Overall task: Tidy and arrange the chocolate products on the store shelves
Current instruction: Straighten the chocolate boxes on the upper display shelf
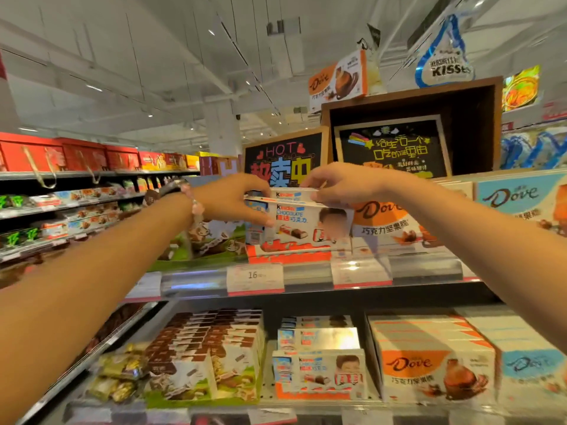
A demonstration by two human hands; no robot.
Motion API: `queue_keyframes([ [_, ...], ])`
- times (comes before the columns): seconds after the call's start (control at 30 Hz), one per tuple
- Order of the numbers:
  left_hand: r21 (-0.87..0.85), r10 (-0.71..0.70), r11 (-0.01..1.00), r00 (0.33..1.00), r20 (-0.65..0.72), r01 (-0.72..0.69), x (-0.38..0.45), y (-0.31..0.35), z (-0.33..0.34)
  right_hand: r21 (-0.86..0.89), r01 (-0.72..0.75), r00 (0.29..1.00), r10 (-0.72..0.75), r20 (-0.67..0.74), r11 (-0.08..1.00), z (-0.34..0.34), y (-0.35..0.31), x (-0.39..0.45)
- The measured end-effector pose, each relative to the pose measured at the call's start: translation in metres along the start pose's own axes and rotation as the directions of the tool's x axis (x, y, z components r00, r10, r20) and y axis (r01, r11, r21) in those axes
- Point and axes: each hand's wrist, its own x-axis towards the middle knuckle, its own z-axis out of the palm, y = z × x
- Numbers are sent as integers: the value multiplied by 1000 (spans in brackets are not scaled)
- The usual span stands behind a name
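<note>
Bare forearms reaching up, left hand [228,199] and right hand [340,185] each pinching an end of a thin white Kinder chocolate box [293,194], held atop a stacked white-and-orange Kinder box [302,228], on the upper store shelf [306,276], orange Dove box [386,222] just beside.

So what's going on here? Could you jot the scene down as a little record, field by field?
place: shop aisle with chocolate shelves
left hand: grips the left end of the Kinder box stack
right hand: pinches the right end of the top Kinder box
stack position: upper shelf, behind the price rail
right neighbour: orange Dove box
lower shelf: more Kinder boxes, another orange Dove box
behind: chalkboard sign marked HOT
</note>
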Motion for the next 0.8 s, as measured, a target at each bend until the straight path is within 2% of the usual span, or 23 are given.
queue_keyframes([
  [0.1, -2, 59, 998, 998, -21, -59, 3, -6, 6, -39, 20, 997, -22, -70, 999, 4, 0, 1],
  [0.27, 12, 107, 994, 994, 33, -108, 3, -15, 9, -32, 5, 991, -9, -136, 999, 6, -1, 3],
  [0.47, 0, 170, 985, 985, 40, -170, 7, -18, 11, -28, 39, 987, -43, -152, 999, -2, 2, 5],
  [0.67, 30, 145, 988, 983, 116, -149, 13, -22, 10, 18, 37, 994, -35, -100, 999, -1, 5, 8],
  [0.73, 16, 146, 989, 981, 128, -149, 13, -22, 9, 33, 26, 999, -24, -36, 999, -2, 4, 6],
  [0.8, 1, 154, 988, 981, 116, -155, 13, -20, 9, -25, 17, 999, -16, 36, 1000, -5, 4, 3],
])
